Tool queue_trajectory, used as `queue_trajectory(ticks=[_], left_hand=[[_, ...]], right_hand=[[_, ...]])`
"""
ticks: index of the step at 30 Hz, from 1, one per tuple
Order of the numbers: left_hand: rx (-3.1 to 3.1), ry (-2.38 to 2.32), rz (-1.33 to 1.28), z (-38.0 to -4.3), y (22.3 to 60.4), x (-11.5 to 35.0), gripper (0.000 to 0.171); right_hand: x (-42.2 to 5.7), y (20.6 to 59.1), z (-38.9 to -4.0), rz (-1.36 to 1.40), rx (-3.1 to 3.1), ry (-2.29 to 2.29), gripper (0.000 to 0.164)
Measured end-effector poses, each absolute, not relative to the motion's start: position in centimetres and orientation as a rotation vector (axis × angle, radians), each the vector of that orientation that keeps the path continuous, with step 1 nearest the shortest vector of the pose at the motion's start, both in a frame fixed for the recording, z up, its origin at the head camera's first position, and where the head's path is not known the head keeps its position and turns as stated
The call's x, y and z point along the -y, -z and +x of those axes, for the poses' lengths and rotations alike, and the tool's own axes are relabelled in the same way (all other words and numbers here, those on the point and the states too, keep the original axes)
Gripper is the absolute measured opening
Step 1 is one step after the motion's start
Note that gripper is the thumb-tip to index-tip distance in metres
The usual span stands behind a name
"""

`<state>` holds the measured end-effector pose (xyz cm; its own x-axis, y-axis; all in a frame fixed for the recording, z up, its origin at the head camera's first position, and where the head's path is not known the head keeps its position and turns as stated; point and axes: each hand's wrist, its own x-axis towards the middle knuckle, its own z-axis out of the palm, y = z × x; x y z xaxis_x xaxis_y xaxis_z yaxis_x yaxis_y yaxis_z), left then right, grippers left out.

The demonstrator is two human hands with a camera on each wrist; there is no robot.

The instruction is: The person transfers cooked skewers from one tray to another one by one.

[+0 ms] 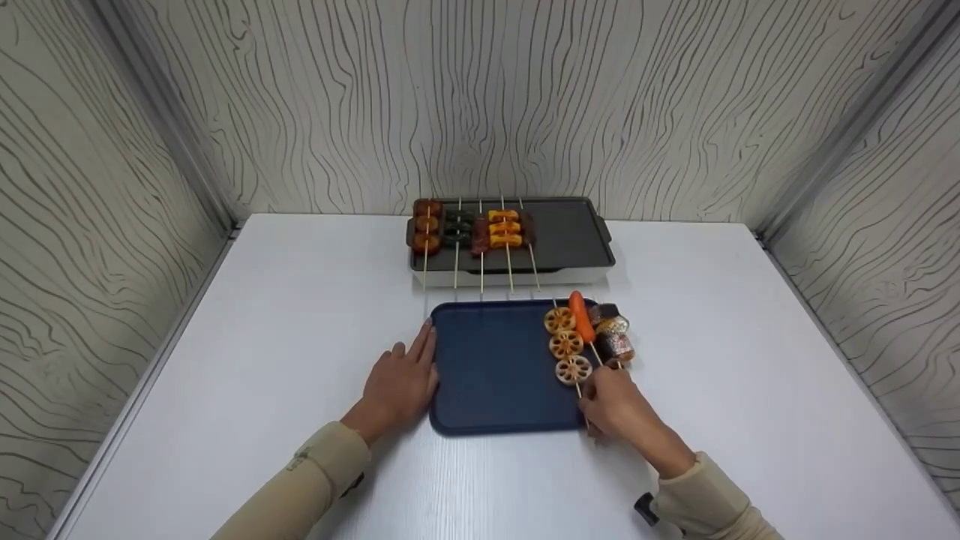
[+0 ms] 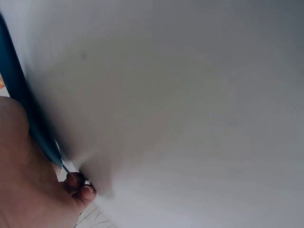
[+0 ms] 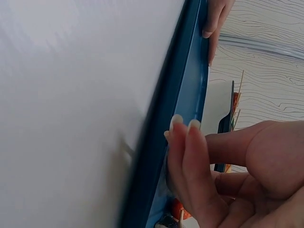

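White walls with dark wood-grain lines [image 1: 465,97] stand around a white table [image 1: 262,337]. The right hand [image 1: 616,405] has its fingers curled in over the stick ends at the lower right of a blue tray [image 1: 487,375]; which stick they pinch, if any, I cannot tell. Just beyond them, on the tray's right side, lie a lotus root skewer [image 1: 566,345], an orange sausage skewer [image 1: 582,319] and, reaching past the rim, a dark mixed skewer [image 1: 619,346]. The left hand [image 1: 397,386] rests straight fingers against the tray's left edge. Behind the tray, a grill [image 1: 574,236] bears five skewers, side by side.
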<state>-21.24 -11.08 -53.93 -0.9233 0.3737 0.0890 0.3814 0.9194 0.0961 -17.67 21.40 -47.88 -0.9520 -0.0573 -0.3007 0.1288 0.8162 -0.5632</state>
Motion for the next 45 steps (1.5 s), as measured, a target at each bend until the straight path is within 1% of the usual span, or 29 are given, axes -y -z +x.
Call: queue_trajectory(ticks=[11, 17, 21, 27, 31, 35, 38, 45], left_hand=[[3.005, 0.190, -0.582, -21.3, 54.1, 11.1, 0.058], [2.981, 0.196, -0.590, -21.1, 53.7, 11.0, 0.057], [2.986, 0.197, -0.588, -21.1, 53.6, 11.0, 0.057], [2.988, 0.183, -0.593, -21.2, 53.9, 11.2, 0.058], [2.984, 0.162, -0.598, -21.3, 54.2, 11.2, 0.058], [2.976, 0.169, -0.600, -21.3, 54.2, 11.2, 0.058], [2.978, 0.179, -0.601, -21.3, 54.0, 11.2, 0.058], [2.965, 0.183, -0.610, -21.2, 54.0, 11.1, 0.057]], right_hand=[[-21.7, 47.9, -17.4, -0.004, -2.703, 0.917, 0.018], [-22.4, 47.5, -17.0, -0.075, -2.676, 1.025, 0.012], [-23.0, 46.7, -16.9, -0.144, -2.702, 1.059, 0.006], [-24.5, 44.1, -17.4, -0.186, -2.730, 1.195, 0.021], [-25.7, 42.3, -18.4, -0.153, -2.734, 1.252, 0.031], [-26.7, 40.7, -20.2, -0.147, -2.729, 1.267, 0.035], [-27.1, 39.6, -21.8, -0.167, -2.709, 1.292, 0.037], [-26.1, 38.0, -26.5, -0.153, -2.666, 1.277, 0.049]])
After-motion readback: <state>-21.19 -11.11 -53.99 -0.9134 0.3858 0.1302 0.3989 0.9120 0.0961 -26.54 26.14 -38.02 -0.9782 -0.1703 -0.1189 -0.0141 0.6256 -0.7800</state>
